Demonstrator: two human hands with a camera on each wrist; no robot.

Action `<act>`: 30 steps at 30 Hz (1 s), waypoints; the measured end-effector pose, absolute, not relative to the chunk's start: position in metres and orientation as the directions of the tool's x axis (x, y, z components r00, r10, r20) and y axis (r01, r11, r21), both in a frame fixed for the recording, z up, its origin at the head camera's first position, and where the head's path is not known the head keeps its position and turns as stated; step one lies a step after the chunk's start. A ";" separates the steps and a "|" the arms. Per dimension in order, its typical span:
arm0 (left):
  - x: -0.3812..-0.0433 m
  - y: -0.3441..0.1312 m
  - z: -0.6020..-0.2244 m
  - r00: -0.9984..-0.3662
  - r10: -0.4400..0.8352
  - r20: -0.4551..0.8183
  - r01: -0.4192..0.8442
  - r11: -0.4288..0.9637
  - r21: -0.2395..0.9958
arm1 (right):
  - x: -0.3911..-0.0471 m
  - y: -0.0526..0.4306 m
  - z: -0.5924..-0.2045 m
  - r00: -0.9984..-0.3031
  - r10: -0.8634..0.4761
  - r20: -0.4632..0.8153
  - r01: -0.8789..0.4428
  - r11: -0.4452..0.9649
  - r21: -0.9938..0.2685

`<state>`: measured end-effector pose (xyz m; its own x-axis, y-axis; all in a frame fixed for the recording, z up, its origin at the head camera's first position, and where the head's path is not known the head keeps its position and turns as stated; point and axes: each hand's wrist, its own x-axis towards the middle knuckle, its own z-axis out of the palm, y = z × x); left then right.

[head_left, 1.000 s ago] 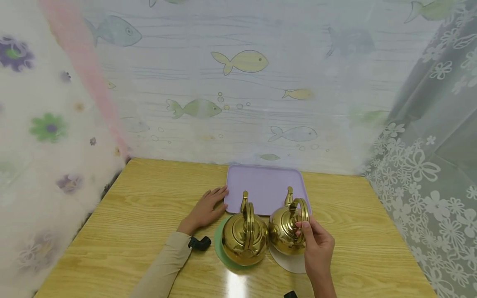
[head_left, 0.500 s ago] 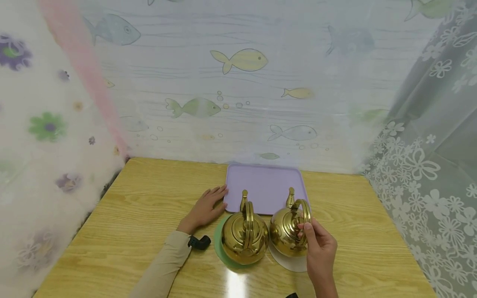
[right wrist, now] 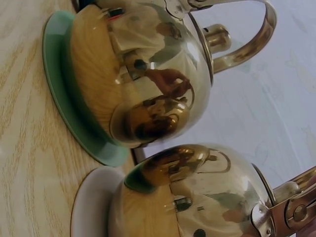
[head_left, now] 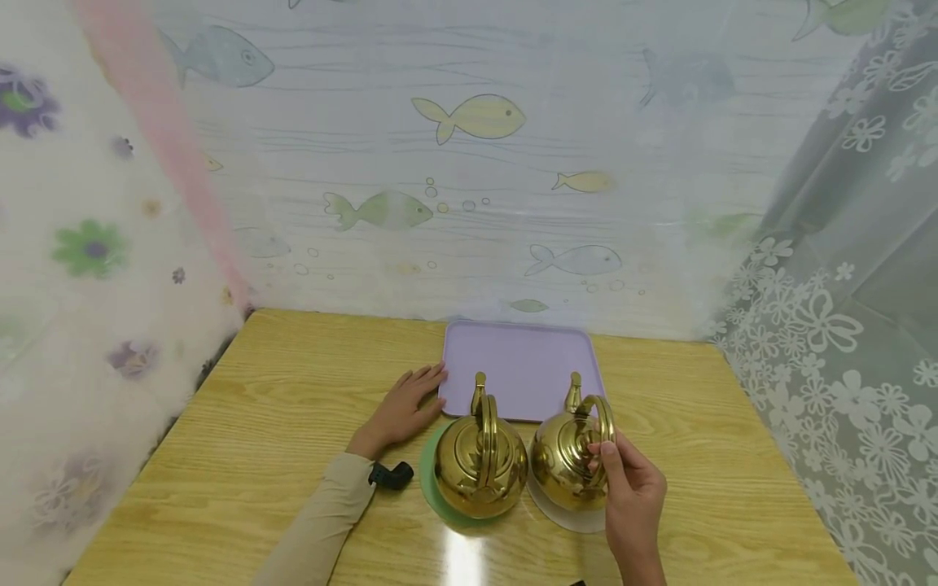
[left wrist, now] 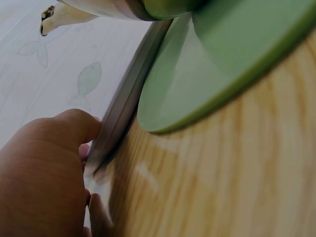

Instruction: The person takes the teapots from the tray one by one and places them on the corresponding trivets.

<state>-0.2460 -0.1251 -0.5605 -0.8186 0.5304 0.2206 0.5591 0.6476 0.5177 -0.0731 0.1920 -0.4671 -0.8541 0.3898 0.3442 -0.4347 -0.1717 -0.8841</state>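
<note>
Two shiny gold kettles stand side by side in the head view, spouts pointing away. My right hand (head_left: 636, 496) grips the arched handle of the right kettle (head_left: 560, 468), which sits over a pale round mat (head_left: 567, 519). On a green round mat (head_left: 432, 498) rests the left kettle (head_left: 465, 480), its handle untouched. Behind them lies a lilac tray (head_left: 522, 350); both spouts overlap it in this view. My left hand (head_left: 399, 413) lies with fingers extended at the tray's left edge. In the left wrist view, the thumb (left wrist: 81, 123) is right at the tray's rim.
The wooden table (head_left: 293, 391) extends to both sides of the kettles. At its back hangs a white curtain (head_left: 352, 122) printed with fish, and a lace curtain (head_left: 828, 391) hangs at the right. A black wrist strap mount (head_left: 392, 476) sticks out beside the left kettle.
The right hand and the kettle in it have shifted slightly right and nearer, widening the gap to the left kettle a little. The left hand and left kettle have stayed in place.
</note>
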 end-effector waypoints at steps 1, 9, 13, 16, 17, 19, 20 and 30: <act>-0.246 -0.125 -0.560 -0.819 0.531 0.220 0.559 0.647 0.519 | -0.073 0.192 -0.467 -0.852 0.400 0.337 -0.429 -0.167 -0.887; -0.246 -0.125 -0.561 -0.821 0.529 0.218 0.556 0.650 0.518 | -0.068 0.193 -0.464 -0.848 0.396 0.353 -0.457 -0.206 -0.865; -0.247 -0.125 -0.562 -0.820 0.528 0.221 0.558 0.649 0.518 | -0.067 0.194 -0.462 -0.848 0.401 0.346 -0.451 -0.204 -0.869; -0.247 -0.125 -0.562 -0.819 0.528 0.224 0.559 0.645 0.521 | -0.067 0.194 -0.462 -0.849 0.407 0.338 -0.445 -0.206 -0.871; -0.247 -0.125 -0.563 -0.819 0.528 0.225 0.559 0.645 0.521 | -0.067 0.194 -0.462 -0.849 0.403 0.341 -0.450 -0.212 -0.868; -0.247 -0.125 -0.563 -0.818 0.529 0.227 0.561 0.645 0.519 | -0.067 0.195 -0.463 -0.851 0.393 0.349 -0.458 -0.227 -0.860; -0.247 -0.125 -0.563 -0.817 0.529 0.228 0.562 0.645 0.518 | -0.067 0.195 -0.463 -0.851 0.389 0.352 -0.460 -0.232 -0.857; -0.248 -0.125 -0.564 -0.814 0.530 0.236 0.567 0.640 0.518 | -0.067 0.193 -0.464 -0.871 0.408 0.275 -0.371 -0.178 -0.912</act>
<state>-0.2476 -0.1248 -0.5641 -0.8145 0.5298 0.2364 0.5670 0.6404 0.5181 -0.0671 0.1931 -0.4644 -0.8707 0.4080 0.2745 -0.3708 -0.1779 -0.9115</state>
